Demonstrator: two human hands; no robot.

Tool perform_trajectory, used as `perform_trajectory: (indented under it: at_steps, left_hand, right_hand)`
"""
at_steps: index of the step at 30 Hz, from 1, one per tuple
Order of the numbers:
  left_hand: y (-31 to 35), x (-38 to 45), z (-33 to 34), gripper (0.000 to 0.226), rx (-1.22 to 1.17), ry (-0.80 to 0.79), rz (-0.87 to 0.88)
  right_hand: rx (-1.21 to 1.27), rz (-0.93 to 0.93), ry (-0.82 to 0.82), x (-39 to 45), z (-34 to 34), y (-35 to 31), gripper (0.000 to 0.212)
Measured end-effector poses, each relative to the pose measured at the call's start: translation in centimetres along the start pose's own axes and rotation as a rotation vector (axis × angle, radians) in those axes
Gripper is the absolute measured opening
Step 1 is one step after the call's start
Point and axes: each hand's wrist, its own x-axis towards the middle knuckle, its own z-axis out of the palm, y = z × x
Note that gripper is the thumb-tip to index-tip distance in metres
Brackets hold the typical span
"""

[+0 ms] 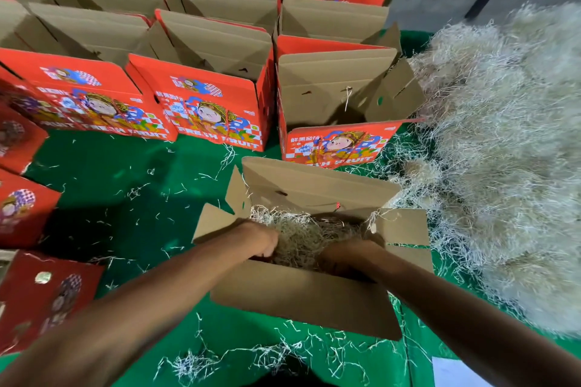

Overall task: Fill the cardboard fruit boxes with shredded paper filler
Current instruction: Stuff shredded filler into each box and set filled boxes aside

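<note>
Both your left hand (261, 240) and right hand (349, 256) bunch pale shredded paper filler (301, 234) inside the open brown cardboard box (301, 295) at six o'clock. It's light, springy; gather loose fistfuls.

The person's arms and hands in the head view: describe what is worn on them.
Nothing is worn that shows. Both forearms are bare as far up as the picture reaches, with no sleeve in sight, and the left hand and right hand have no gloves. No watch, band or ring can be seen; the fingers are mostly hidden in the shredded paper.
</note>
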Motion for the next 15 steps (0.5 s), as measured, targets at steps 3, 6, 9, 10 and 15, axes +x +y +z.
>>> perform_trajectory:
  at_steps: [3, 6, 9, 10, 15]
  left_hand:
    - [0.2, -0.1, -0.3, 0.036, 0.127, 0.132, -0.005]
    - [0.1, 0.3, 0.5, 0.051, 0.221, 0.129, 0.006]
    - [-0.5, 0.8, 1.4, 0.045, 0.303, 0.095, 0.029]
    - [-0.6, 1.2, 1.5, 0.044, 0.331, 0.092, 0.032]
    - [-1.3, 2.8, 1.9, 0.069, 0.503, 0.08, 0.047]
  right_hand:
    - [-0.019, 0.01, 0.365, 0.7, -1.8, -1.0, 0.016]
    - [-0.204, -0.162, 0.509, 1.5, -2.6, -4.3, 0.032]
    - [-0.474, -0.265, 0.547, 3.2, -1.8, -5.8, 0.042]
    - [-0.495, -0.27, 0.548, 3.7, -1.6, -5.7, 0.041]
    - [-0.635, -0.181, 0.441, 4.4, -1.8, -5.7, 0.04]
